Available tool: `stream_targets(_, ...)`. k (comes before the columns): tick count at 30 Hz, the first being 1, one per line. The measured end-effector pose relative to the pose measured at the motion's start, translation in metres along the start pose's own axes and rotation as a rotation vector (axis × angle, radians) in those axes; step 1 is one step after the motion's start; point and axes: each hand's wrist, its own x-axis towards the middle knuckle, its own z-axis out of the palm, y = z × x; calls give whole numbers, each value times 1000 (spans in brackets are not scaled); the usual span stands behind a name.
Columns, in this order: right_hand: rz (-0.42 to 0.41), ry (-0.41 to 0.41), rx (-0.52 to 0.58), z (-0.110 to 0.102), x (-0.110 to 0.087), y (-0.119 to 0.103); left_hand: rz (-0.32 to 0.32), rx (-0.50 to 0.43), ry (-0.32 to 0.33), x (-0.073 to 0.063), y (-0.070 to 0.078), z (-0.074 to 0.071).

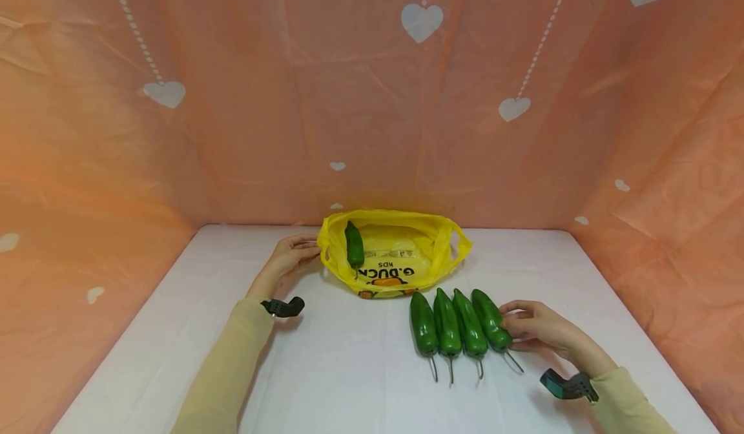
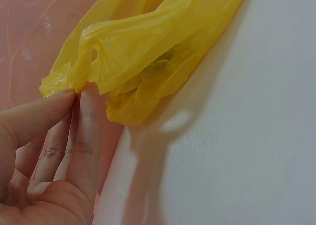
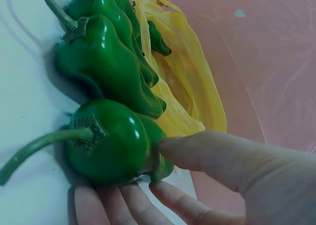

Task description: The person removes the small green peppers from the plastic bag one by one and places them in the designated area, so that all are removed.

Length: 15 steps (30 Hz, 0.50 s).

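A yellow plastic bag [image 1: 433, 271] with printed lettering lies with its mouth spread wide near the back of the table, and one green chili pepper [image 1: 354, 245] is inside it at the left. My left hand [image 1: 286, 259] pinches the bag's left edge between thumb and fingers; the left wrist view shows the gathered plastic [image 2: 81, 74] at the fingertips. In front of the bag several green peppers [image 1: 447, 324] lie side by side, stems toward me. My right hand [image 1: 546, 330] holds the rightmost pepper [image 3: 108, 141], thumb on one side and fingers on the other.
The table has a white cover [image 1: 325, 369]. Orange cloth [image 1: 372, 98] printed with white hearts hangs at the back and both sides, close behind the bag. Each wrist wears a black strap-on device [image 1: 283, 307].
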Motion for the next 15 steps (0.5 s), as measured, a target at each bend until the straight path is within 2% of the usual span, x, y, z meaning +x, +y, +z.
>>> stream_targets(8,-3,26,-48,-9,2,-1,1,4,-3,-1,2,1)
stream_targets(15,-6,-3,0,-14,3,-1,2,3,-4,-1,1,2)
